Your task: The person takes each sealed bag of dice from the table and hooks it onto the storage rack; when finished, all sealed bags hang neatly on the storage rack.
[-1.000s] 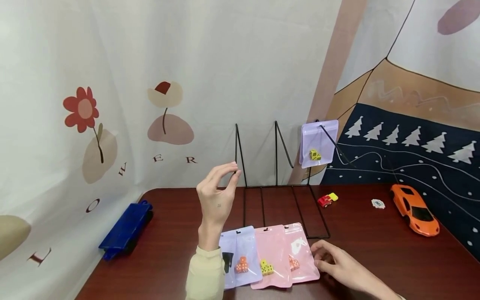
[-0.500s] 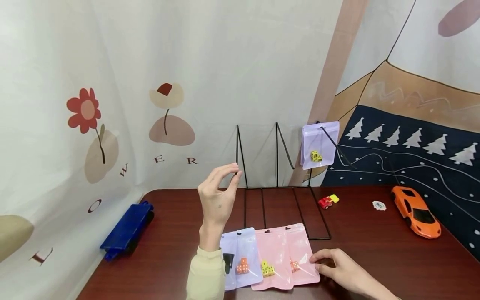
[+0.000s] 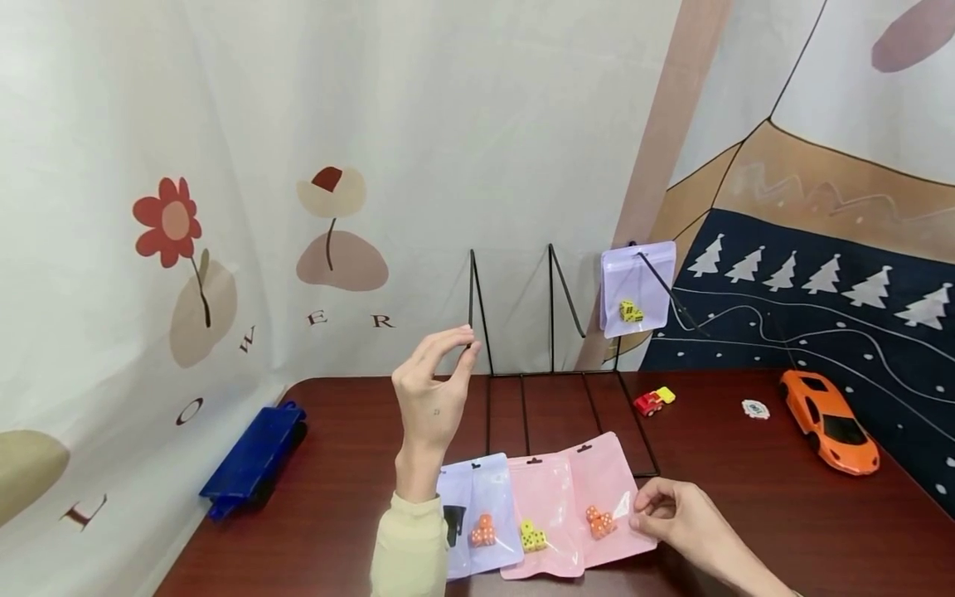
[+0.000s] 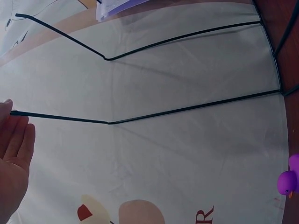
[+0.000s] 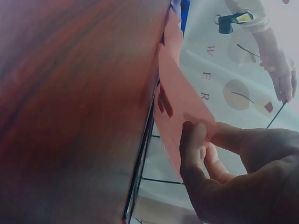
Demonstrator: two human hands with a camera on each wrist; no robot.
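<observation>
My left hand (image 3: 431, 398) pinches the front tip of the leftmost prong (image 4: 60, 116) of a black wire rack (image 3: 552, 311). My right hand (image 3: 690, 531) pinches the right edge of a pink zip pouch (image 3: 608, 468) holding orange dice (image 3: 599, 522); in the right wrist view the pouch's near end tilts up from the table. Left of it, overlapping, lie a pink pouch (image 3: 540, 481) with yellow dice and a lilac pouch (image 3: 491, 481) with orange dice. Another lilac pouch (image 3: 452, 481), with a black shape, is partly hidden by my left arm. Lilac pouches (image 3: 634, 278) hang on the rack's right prong.
On the table (image 3: 336, 497), a blue toy trailer (image 3: 254, 456) sits at the left. A small red and yellow toy car (image 3: 652, 402), a white chip (image 3: 755, 409) and an orange toy car (image 3: 830, 423) are at the right. A purple toy duck (image 4: 287, 182) shows in the left wrist view.
My right hand has taken hold of the rightmost pink pouch and shifted it right, uncovering more of its orange dice. The left hand stays at the prong's tip.
</observation>
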